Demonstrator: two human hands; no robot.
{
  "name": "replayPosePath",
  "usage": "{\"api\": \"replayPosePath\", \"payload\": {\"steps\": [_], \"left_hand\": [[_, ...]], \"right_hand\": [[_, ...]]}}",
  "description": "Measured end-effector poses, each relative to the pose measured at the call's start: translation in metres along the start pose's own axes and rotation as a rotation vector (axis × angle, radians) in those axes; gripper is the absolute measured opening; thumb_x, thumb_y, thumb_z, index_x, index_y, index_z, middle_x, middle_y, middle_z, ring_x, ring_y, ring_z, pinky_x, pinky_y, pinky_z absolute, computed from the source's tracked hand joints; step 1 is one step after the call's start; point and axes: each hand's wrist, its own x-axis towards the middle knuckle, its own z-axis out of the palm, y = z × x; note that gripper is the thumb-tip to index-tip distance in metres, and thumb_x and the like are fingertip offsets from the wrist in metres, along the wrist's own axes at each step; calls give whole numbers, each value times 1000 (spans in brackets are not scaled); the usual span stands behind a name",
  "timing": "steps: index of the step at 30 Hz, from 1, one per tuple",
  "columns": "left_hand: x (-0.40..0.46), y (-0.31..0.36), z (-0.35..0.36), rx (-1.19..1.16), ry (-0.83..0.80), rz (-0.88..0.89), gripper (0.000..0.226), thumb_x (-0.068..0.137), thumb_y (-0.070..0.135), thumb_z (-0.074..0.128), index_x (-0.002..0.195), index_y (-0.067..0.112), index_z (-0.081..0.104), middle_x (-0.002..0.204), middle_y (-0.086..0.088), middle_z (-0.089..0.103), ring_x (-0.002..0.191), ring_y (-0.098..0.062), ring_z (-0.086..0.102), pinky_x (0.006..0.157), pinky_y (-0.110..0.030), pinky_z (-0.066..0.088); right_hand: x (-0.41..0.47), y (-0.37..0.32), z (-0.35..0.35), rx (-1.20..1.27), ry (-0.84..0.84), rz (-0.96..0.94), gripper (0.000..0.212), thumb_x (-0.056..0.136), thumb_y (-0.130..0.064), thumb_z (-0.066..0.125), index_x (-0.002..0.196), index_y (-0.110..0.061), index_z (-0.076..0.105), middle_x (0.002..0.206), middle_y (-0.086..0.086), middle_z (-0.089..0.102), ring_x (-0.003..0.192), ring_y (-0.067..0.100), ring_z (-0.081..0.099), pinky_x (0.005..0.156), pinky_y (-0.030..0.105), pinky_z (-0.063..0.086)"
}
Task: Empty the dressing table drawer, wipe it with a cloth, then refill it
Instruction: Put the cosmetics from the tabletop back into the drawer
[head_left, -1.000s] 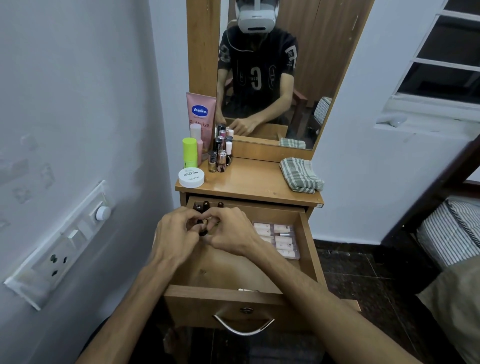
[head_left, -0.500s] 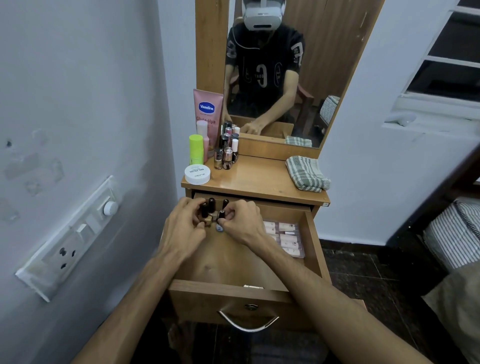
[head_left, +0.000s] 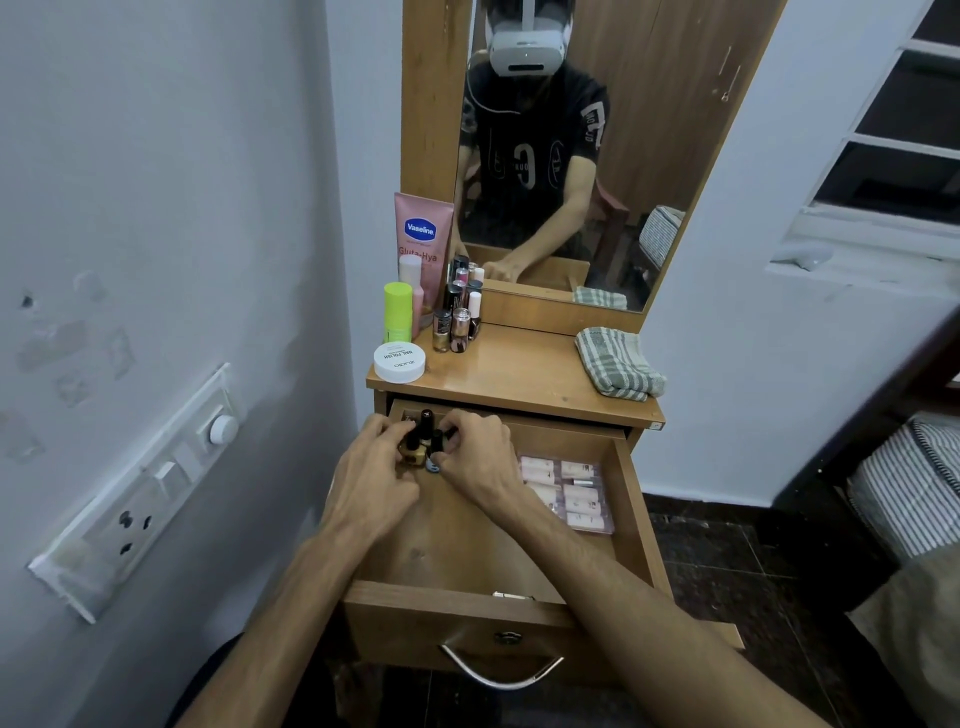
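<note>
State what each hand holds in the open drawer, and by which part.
Both hands grip a cluster of small nail polish bottles at the drawer's back left: left hand around the bodies, right hand fingers at the dark caps.

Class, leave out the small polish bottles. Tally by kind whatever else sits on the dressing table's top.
Pink Vaseline tube: 1
Pale pink bottle: 1
Green container: 1
White round tub: 1
Checked cloth: 1
Total: 5

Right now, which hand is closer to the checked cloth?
The right hand. It sits in the drawer below and left of the checked cloth on the tabletop; the left hand is farther left, beyond the small bottles.
</note>
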Motion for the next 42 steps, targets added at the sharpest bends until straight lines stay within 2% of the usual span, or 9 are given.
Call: {"api": "replayPosePath", "payload": {"steps": [7, 11, 14, 17, 20, 26, 31, 35, 42], "left_hand": [[3, 3, -3, -44, 67, 28, 53, 78, 6, 66, 129, 17, 63, 106, 7, 51, 86, -13, 59, 79, -28, 48], [20, 21, -20, -24, 256, 92, 20, 81, 14, 68, 100, 21, 71, 98, 4, 64, 87, -21, 62, 80, -36, 53], [50, 46, -37, 23, 397, 117, 10, 85, 19, 65, 93, 20, 72, 93, 2, 67, 86, -22, 63, 75, -32, 47], [86, 68, -47, 110, 404, 147, 14, 86, 22, 64, 96, 16, 72, 97, -2, 66, 88, -23, 62, 74, -31, 41], [118, 76, -47, 226, 331, 119, 24, 84, 28, 62, 100, 14, 72, 102, -7, 64, 92, -30, 63, 75, -38, 49], [141, 74, -35, 421, 250, 61, 28, 88, 29, 60, 103, 5, 67, 109, -15, 65, 97, -36, 64, 75, -41, 48], [145, 72, -32, 444, 286, 122, 23, 90, 27, 60, 102, 8, 63, 102, -14, 67, 91, -35, 65, 74, -43, 52], [142, 75, -28, 445, 306, 137, 21, 91, 25, 59, 101, 7, 61, 102, -13, 67, 90, -34, 65, 66, -38, 43], [118, 77, -28, 263, 325, 181, 24, 84, 32, 61, 98, 13, 62, 98, -7, 65, 82, -27, 61, 66, -36, 46]], "right_hand": [[1, 3, -26, 60, 140, -86, 26, 82, -31, 76, 107, -25, 75, 76, -9, 76, 80, 10, 73, 79, 30, 59], [17, -4, -58, 117, 316, -103, 17, 86, -25, 69, 99, -23, 80, 68, -11, 72, 67, 4, 68, 72, 27, 59], [38, -12, -78, 138, 397, -72, 16, 86, -26, 69, 98, -24, 80, 69, -11, 70, 67, 4, 65, 62, 23, 50], [60, -20, -86, 142, 382, -51, 15, 87, -31, 70, 99, -24, 78, 66, -11, 66, 64, 4, 60, 55, 23, 41], [78, -27, -85, 105, 358, -68, 24, 87, -34, 70, 108, -25, 75, 78, -4, 74, 78, 17, 69, 64, 31, 49], [100, -26, -77, -57, 318, -142, 27, 90, -32, 69, 113, -20, 73, 97, 2, 76, 95, 27, 70, 71, 31, 42], [105, -26, -74, -53, 285, -133, 22, 89, -32, 71, 106, -18, 74, 92, 2, 75, 90, 27, 69, 70, 31, 46], [99, -23, -75, -18, 291, -115, 21, 87, -32, 72, 104, -20, 76, 88, 0, 75, 87, 25, 70, 68, 32, 49], [68, -9, -88, 57, 288, -111, 27, 85, -29, 71, 109, -20, 77, 81, -3, 74, 77, 14, 68, 69, 31, 55]]}}
